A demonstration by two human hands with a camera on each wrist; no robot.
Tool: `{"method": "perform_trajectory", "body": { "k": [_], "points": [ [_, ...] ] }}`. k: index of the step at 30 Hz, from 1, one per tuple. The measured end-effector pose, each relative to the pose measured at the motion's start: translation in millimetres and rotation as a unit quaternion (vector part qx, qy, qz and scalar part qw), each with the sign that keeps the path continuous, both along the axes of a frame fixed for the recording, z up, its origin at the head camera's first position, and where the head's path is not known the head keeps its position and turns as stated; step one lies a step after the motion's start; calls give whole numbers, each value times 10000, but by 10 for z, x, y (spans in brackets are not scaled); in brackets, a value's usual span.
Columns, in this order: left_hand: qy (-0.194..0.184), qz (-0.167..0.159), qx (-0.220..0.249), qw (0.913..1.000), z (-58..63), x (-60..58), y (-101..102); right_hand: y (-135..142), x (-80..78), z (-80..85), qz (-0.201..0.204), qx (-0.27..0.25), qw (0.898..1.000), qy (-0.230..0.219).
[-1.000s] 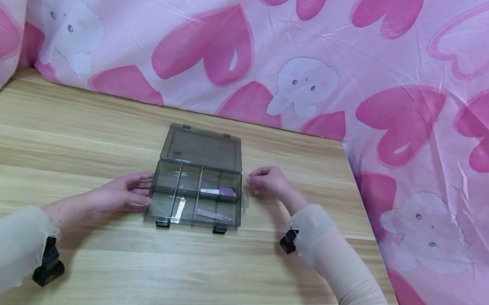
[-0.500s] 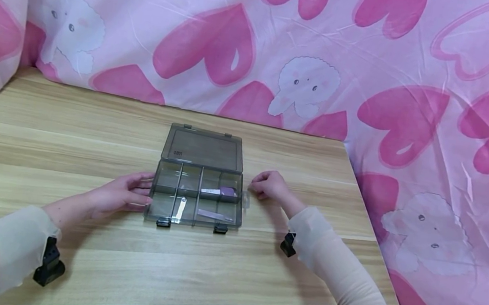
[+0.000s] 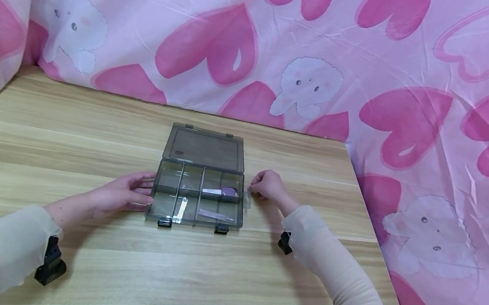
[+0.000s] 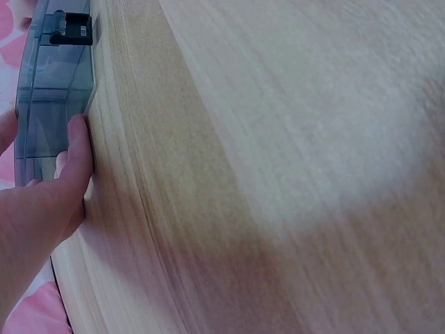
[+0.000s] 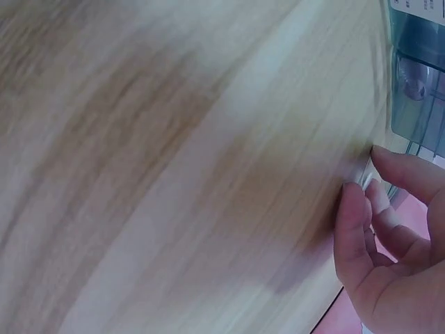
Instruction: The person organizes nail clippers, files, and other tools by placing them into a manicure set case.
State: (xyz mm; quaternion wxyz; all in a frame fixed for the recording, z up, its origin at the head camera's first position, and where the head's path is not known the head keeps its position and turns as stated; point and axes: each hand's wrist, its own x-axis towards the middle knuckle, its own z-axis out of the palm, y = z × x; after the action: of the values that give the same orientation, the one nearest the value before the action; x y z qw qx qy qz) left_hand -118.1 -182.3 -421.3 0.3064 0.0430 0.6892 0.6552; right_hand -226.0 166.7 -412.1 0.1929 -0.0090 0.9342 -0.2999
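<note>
A smoky-grey translucent compartment box (image 3: 195,220) lies on the table with its lid (image 3: 205,149) folded back. My left hand (image 3: 122,194) rests against the box's left side, fingers extended and thumb near the front corner; the left wrist view shows the fingertips (image 4: 79,139) along the wall. Close to the box's right side, my right hand (image 3: 268,185) has curled fingers and pinches the upper end of a small clear plastic piece (image 3: 247,201). In the right wrist view, its shiny edge (image 5: 366,182) shows between thumb and fingers; the rest is mostly hidden.
Inside the box are a purple item (image 3: 229,191) beside a white label (image 3: 211,191), a narrow white strip (image 3: 182,208) with a hole, and a pale lilac strip (image 3: 216,216). Two black latches (image 3: 165,222) stick out in front. Pink curtains (image 3: 320,40) border the wooden table (image 3: 132,265).
My right hand has come down slightly towards the front, and its fingertips now meet the clear piece beside the box. The left hand and the box have stayed in place.
</note>
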Motion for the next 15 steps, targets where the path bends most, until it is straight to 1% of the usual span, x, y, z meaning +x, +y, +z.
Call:
{"method": "perform_trajectory", "body": {
  "k": [5,15],
  "points": [
    [97,-70,19,9999,-10,-4,-12,29,-15,5,62,-53,9999,-110],
    [-20,26,36,10000,27,6,26,80,-20,22,230,-257,9986,-395]
  ]
}}
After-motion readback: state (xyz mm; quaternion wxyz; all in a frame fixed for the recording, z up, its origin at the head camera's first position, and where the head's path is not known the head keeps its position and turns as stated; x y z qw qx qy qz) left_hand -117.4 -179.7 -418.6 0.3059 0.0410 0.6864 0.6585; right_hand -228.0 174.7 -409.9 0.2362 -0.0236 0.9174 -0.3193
